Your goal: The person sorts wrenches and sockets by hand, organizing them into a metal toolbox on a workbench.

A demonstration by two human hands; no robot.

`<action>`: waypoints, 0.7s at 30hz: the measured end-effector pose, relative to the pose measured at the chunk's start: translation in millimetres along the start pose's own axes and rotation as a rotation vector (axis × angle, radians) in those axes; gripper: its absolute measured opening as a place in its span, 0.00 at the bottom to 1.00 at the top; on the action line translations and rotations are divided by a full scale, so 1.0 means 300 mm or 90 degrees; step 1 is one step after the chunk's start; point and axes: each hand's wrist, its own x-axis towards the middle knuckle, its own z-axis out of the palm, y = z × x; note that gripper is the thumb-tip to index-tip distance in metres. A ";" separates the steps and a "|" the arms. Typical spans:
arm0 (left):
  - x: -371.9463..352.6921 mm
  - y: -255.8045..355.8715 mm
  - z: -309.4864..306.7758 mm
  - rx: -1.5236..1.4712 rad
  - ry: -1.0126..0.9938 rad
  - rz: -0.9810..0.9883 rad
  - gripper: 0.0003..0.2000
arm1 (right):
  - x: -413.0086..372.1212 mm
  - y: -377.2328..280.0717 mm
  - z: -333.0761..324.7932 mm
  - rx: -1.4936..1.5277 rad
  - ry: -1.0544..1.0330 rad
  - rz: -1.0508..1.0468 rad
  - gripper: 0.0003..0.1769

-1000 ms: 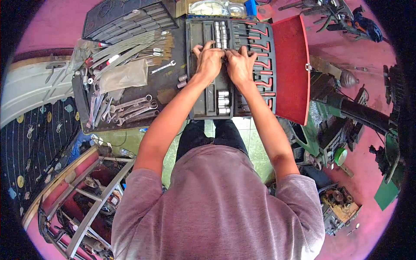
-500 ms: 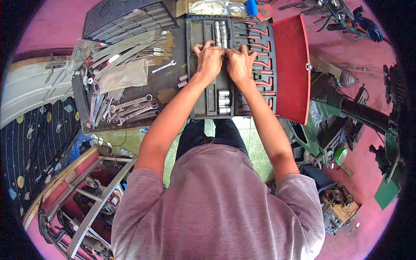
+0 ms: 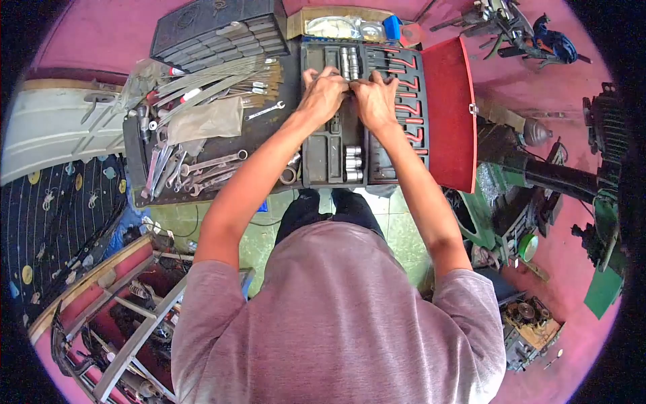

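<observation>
Both hands are over the black tray (image 3: 315, 161) of an open toolbox with a red lid (image 3: 447, 114). My left hand (image 3: 324, 95) has bent fingers near the socket row; its fingertips meet something too small to make out. Close beside it, my right hand (image 3: 374, 101) has curled fingers at the same spot, and what they pinch is hidden. Upright silver sockets (image 3: 349, 62) stand in a double row just beyond the hands. More sockets (image 3: 353, 163) lie at the near end. Red-handled hex keys (image 3: 410, 108) fill the right section.
Wrenches (image 3: 212, 165), a plastic bag (image 3: 205, 121) and long spokes (image 3: 222, 77) lie on the bench to the left. A drawer cabinet (image 3: 219, 34) and a cardboard box (image 3: 296, 23) stand at the back. Green machinery (image 3: 471, 219) is at the right.
The camera view has shifted, so the bench appears slightly lower and further right. Both hands stay close together over the tray, with fingers slightly changed.
</observation>
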 end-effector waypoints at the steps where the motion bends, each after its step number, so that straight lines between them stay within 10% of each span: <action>1: -0.014 -0.012 -0.030 0.003 0.003 0.000 0.09 | 0.000 -0.024 -0.020 0.004 0.030 -0.002 0.11; 21: -0.417 -0.258 -0.170 0.018 -0.178 0.058 0.15 | -0.082 -0.442 0.071 -0.019 -0.118 -0.137 0.09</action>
